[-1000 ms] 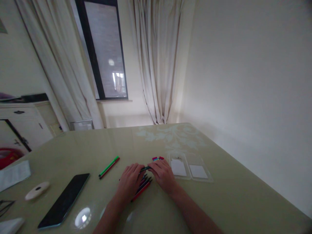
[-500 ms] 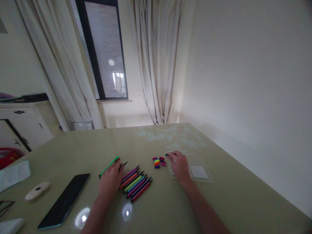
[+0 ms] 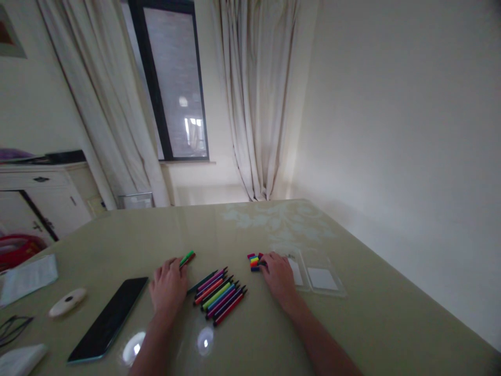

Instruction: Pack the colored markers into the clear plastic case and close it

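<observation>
My left hand (image 3: 169,286) lies over two capped markers, its fingers curled round them. Past the fingertips stick out the ends of a green marker (image 3: 186,257) and a red marker (image 3: 191,258); the hand covers the rest. My right hand (image 3: 278,275) is at the small pile of coloured caps (image 3: 254,260), fingertips pinched on a dark cap (image 3: 262,263). Between my hands lies a slanted row of uncapped markers (image 3: 221,295), dark tips pointing up and right. A dark teal marker (image 3: 201,281) is at the row's left end.
A clear plastic case (image 3: 340,292) with white inserts lies open by my right hand. To the left are a black phone (image 3: 109,318), a white oval object (image 3: 68,302), a paper sheet (image 3: 29,279) and a dark cable (image 3: 15,330). A wall borders the table's right side.
The dark marker that my left hand held now lies at the row's left end. That hand has moved left onto the green and red markers. My right hand brought a dark cap left to the pile.
</observation>
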Available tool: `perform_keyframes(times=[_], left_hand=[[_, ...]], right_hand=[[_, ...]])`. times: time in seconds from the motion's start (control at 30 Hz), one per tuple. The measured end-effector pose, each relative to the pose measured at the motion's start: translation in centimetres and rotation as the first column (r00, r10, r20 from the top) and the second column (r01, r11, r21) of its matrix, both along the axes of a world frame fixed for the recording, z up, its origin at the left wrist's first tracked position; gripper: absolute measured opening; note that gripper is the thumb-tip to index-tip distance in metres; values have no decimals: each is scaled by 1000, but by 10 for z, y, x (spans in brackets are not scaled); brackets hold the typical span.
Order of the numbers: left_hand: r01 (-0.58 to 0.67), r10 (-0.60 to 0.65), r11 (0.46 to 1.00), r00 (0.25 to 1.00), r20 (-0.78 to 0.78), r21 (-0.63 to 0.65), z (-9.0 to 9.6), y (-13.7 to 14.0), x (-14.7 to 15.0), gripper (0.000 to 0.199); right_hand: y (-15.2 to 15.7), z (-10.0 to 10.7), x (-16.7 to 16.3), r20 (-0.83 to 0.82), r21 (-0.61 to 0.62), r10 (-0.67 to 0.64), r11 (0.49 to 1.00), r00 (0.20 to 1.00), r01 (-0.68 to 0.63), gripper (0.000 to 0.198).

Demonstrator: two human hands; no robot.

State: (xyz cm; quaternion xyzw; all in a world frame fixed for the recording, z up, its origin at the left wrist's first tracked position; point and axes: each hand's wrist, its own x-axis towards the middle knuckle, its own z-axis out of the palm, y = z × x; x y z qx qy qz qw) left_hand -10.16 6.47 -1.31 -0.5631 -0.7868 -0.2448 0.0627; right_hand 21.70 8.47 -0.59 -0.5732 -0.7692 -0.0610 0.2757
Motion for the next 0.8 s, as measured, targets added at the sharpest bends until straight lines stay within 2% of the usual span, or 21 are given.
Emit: perform_keyframes(times=[0.1,0.37,0.6,0.8], left_hand=[[-76,73,994,996,-42,-84,-4,-3,-5,42],[-45,28,986,994,-105,-162,4,-4,-4,32],[-14,-2,985,996,-89,-174,11,-7,2,30],[-10,-4,986,996,-85,-167,9,-7,0,30]], right_hand=[[0,-1,-1,-4,-5,-11,1000,1000,11,11],[-2,-2,-4,70,-18,-40,999,997,42,7],[-4,-2,-5,99,4,-29,1000,995,29,7],[-3,-3,-4,75,-9,-11,1000,997,12,10]])
